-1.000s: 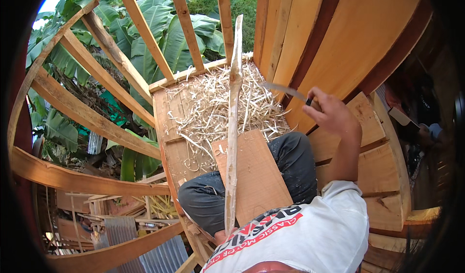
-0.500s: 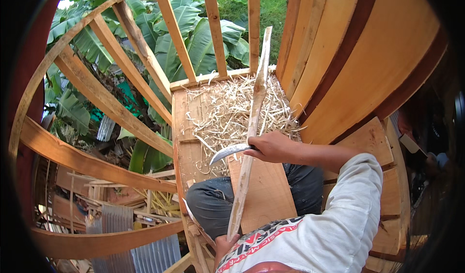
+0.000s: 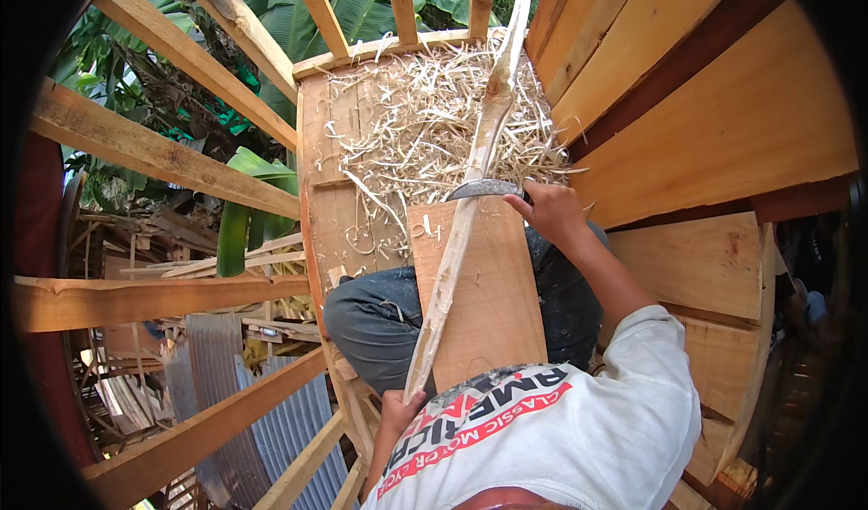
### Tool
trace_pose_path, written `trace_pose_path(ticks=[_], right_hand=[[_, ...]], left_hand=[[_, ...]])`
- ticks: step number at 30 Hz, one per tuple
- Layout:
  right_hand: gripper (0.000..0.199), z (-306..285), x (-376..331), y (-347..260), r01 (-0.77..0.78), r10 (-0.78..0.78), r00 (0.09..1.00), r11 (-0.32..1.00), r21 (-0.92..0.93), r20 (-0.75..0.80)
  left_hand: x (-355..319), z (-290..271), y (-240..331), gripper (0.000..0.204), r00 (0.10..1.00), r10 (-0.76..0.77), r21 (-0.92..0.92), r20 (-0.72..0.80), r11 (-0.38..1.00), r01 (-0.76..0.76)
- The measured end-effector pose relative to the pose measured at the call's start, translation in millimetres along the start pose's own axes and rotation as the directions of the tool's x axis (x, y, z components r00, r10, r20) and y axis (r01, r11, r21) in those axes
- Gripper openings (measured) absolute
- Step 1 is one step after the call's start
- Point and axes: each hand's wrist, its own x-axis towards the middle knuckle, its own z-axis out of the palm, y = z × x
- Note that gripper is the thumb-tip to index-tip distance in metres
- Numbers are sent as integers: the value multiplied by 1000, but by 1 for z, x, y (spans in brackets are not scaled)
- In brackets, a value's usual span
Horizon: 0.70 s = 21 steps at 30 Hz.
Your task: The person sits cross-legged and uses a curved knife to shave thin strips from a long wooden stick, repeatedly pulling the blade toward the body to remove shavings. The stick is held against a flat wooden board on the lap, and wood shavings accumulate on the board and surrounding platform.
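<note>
A long, pale stick (image 3: 470,184), peeled in places, slants across my lap, its far end rising past the wood shavings. Its near end is gripped in my left hand (image 3: 400,412), close to my shirt. My right hand (image 3: 553,212) is closed around the handle of a curved knife (image 3: 484,188); the fingers hide most of the handle. The sickle-like blade lies across the stick, pointing left. Beneath the stick, a flat wooden board (image 3: 493,284) rests on my crossed legs, with a few small shavings on it.
Curled shavings (image 3: 434,117) cover much of the plank floor (image 3: 325,148) ahead. Upright wooden slats (image 3: 181,162) bend round the left and front, with banana leaves beyond. Wide wooden planks (image 3: 714,130) form the right side. Corrugated metal sheets (image 3: 217,365) lie below at left.
My right hand has moved from over the stick to its right side, and the knife blade now crosses the stick. The view has tilted downward. My left hand keeps its hold.
</note>
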Motion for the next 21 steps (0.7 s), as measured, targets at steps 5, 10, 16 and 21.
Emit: trace_pose_path(ticks=[5, 10, 16, 21], right_hand=[[55, 6, 34, 40, -301, 318, 940, 943, 142, -121], [55, -2, 4, 8, -63, 67, 998, 985, 161, -21], [59, 19, -5, -5, -26, 24, 999, 996, 80, 29], [62, 35, 24, 7, 22, -21, 1000, 999, 24, -14]], left_hand=[[-2, 2, -9, 44, 999, -53, -59, -6, 997, 53], [-1, 3, 1, 44, 998, -6, 13, -57, 1000, 7], [-2, 6, 5, 48, 1000, -24, -103, -6, 994, 23], [-3, 11, 6, 57, 998, -10, -56, -65, 998, 6]])
